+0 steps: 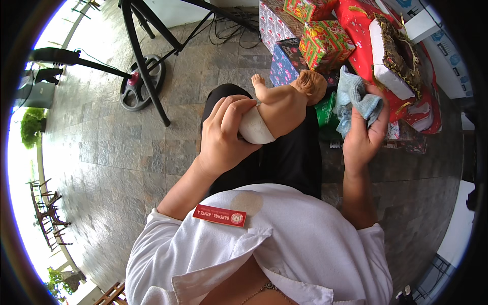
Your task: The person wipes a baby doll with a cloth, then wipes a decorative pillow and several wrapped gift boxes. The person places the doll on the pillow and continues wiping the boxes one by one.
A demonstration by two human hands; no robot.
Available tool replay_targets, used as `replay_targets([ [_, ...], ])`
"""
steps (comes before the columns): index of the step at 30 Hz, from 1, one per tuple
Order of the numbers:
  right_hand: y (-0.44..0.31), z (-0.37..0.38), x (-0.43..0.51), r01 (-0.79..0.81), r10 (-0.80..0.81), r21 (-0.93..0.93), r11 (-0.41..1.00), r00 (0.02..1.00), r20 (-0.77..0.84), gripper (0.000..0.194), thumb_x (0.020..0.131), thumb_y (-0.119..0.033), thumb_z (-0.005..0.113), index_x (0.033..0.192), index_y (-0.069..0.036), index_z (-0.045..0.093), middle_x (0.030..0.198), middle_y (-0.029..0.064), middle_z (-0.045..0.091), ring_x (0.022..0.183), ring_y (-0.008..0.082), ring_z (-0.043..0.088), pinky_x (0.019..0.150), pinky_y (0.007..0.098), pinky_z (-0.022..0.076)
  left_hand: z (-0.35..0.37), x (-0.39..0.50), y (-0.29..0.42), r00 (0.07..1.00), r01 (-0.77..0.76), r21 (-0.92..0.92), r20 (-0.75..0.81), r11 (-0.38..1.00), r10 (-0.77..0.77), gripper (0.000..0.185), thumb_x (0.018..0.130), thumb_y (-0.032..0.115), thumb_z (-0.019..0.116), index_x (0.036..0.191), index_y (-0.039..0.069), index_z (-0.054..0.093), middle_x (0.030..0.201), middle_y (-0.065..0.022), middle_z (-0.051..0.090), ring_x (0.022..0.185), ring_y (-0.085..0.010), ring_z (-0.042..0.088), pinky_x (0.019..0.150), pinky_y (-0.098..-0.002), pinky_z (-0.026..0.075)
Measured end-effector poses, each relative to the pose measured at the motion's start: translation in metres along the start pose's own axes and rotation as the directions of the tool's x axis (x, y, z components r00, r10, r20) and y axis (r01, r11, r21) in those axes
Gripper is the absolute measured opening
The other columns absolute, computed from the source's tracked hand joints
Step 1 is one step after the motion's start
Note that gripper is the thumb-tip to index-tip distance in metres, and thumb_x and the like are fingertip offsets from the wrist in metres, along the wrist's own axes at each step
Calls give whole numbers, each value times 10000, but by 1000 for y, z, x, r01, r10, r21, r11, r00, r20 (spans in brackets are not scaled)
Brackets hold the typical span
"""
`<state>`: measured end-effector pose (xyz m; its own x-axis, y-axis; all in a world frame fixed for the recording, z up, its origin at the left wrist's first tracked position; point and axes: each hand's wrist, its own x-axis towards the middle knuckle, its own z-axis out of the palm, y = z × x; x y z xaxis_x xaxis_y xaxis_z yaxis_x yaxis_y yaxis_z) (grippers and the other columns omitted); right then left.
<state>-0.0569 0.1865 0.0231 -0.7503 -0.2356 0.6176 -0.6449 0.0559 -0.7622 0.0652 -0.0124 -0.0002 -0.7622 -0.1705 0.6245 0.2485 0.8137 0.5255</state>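
Note:
My left hand (225, 133) grips a baby figurine (286, 106) around its white painted cloth. The figurine is tilted, with its bare back facing me, its brown-haired head to the right and one small hand raised at its upper left. A crumpled blue-grey cloth (352, 95) is pinched between the thumb and fingers of my right hand (366, 129). That cloth is held to the right of the figurine's head, apart from it. Both hands are above my black-trousered legs (289, 164).
Several wrapped gift boxes (324, 42) are stacked ahead on the right. Red fabric (356, 49) lies beside them, under a hollow, moss-trimmed brown and white piece (396, 61). At the upper left stand a black tripod (143, 65) and a round wheel-like base (129, 97), with cables (232, 34) on the tile floor (126, 152).

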Motion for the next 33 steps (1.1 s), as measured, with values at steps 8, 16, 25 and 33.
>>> replay_targets([
  [8,-17,18,1,527,-437,-165,834,813,385,326,726,-4,586,1050,-28,562,1058,134,603,989,308,594,876,426,393,0,4,4,996,-86,42,3,995,85,632,455,59,802,1036,37,555,958,-102,602,824,-284,607,658,-352,514],
  [16,-11,28,-29,699,-608,-41,714,647,460,201,821,-161,630,1008,-120,570,1121,47,635,1062,191,604,886,349,420,0,3,-2,941,-335,231,30,913,337,374,616,85,647,983,37,590,932,-57,595,755,-221,575,604,-302,498],
  [25,12,11,-47,618,-603,-466,633,771,204,99,945,-166,467,1035,-126,477,1029,75,697,1153,241,565,1072,467,166,-4,9,-18,715,-643,446,59,622,697,400,662,125,710,999,191,505,912,16,546,816,-192,547,616,-268,484],
  [33,-16,8,-35,315,-201,-385,867,930,308,265,785,-12,533,1039,-88,534,1162,116,636,1155,243,572,1060,462,98,-16,34,-21,521,-823,416,279,387,807,360,683,108,717,950,187,489,883,20,552,840,-166,588,619,-255,520],
])
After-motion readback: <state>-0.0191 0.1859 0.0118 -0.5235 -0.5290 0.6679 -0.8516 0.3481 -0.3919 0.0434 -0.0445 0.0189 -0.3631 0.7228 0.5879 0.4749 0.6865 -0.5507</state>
